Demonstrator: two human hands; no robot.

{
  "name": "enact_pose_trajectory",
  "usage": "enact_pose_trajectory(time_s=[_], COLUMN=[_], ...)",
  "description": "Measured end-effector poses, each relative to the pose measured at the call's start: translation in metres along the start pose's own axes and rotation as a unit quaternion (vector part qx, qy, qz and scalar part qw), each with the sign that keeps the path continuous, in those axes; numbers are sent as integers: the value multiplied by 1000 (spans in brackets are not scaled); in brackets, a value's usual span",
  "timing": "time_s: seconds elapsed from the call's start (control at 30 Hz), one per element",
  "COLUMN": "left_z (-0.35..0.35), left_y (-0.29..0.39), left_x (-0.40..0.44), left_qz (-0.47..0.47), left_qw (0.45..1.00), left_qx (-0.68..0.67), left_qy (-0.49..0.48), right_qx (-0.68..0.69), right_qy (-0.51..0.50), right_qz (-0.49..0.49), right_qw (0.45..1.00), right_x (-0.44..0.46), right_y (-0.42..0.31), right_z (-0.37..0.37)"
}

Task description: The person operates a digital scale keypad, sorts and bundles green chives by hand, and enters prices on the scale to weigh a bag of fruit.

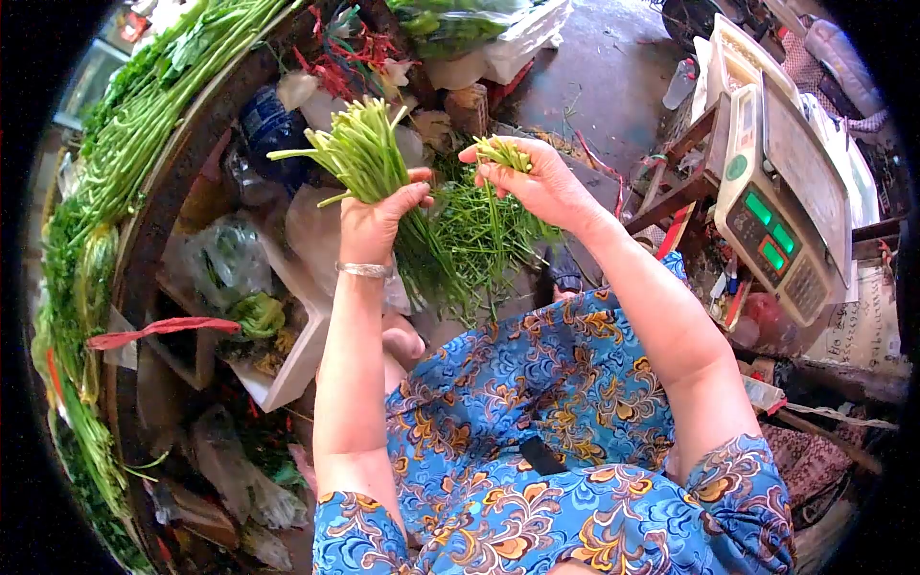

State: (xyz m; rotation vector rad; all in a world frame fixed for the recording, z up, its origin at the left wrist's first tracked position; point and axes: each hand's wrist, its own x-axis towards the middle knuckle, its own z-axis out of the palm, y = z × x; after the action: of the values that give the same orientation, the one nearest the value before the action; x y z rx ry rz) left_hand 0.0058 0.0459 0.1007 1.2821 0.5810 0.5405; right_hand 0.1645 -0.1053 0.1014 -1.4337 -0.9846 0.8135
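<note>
My left hand (377,218) is wrapped round a thick bunch of green stalks (369,149), whose pale cut ends point up and whose leafy ends hang down to the right. A metal bracelet is on that wrist. To its right, my right hand (537,182) pinches a smaller bunch of stalks (503,153), with thin green lengths hanging below the fingers. Under and between both hands lies a loose heap of thin green stalks (484,235).
A scale (786,230) with lit green displays stands at the right. Long leafy greens (144,153) line a dark curved edge at the left. A white foam box (297,355), plastic bags (225,259) and a red strip (163,332) lie left of my arm.
</note>
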Motion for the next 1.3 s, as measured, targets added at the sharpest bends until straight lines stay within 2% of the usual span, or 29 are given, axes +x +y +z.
enact_pose_trajectory(time_s=[0.2, 0.3, 0.37, 0.47, 0.57, 0.67, 0.73, 0.83, 0.97, 1.03, 1.13, 1.2, 1.3], left_z=[12, 17, 22, 23, 19, 11, 4, -9, -13, -13, -12, -11, -7], left_y=[-11, -17, -18, -14, -23, -19, -19, -19, -15, -15, -12, -11, -5], left_x=[-2, -2, -3, -3, 1, 3, 6, 9, 7, 5, 4, 3, 3], left_qz=[17, 58, 72, 106, 143, 114, 131, 125, 62, 38, 61, 62, 74], left_qw=[998, 996, 996, 984, 974, 974, 977, 985, 994, 996, 997, 996, 993], left_qx=[32, 52, 11, 143, 175, 192, 160, 104, 80, 54, 50, 52, 63], left_qy=[-45, -51, -48, -23, -2, 21, 41, 59, 49, 53, -21, -36, -70], right_qx=[-31, -69, -97, -153, -173, -222, -5, 24, 135, 144, 133, 56, 106], right_qy=[-6, 7, 18, 25, 16, 9, 20, 36, 49, 49, 67, 32, 37], right_qz=[-73, -49, -69, -78, -65, -33, -41, -10, 33, 25, -20, -71, -51], right_qw=[997, 996, 993, 985, 983, 975, 999, 999, 989, 988, 989, 995, 992], right_x=[3, 0, 2, 4, 3, 2, 3, 4, 1, 2, 5, 8, 7], right_y=[12, 0, 6, 7, 8, 15, 18, 8, -2, -1, 0, 2, 2], right_z=[14, 22, 23, 23, 20, 12, 5, -15, -27, -29, -27, -27, -20])
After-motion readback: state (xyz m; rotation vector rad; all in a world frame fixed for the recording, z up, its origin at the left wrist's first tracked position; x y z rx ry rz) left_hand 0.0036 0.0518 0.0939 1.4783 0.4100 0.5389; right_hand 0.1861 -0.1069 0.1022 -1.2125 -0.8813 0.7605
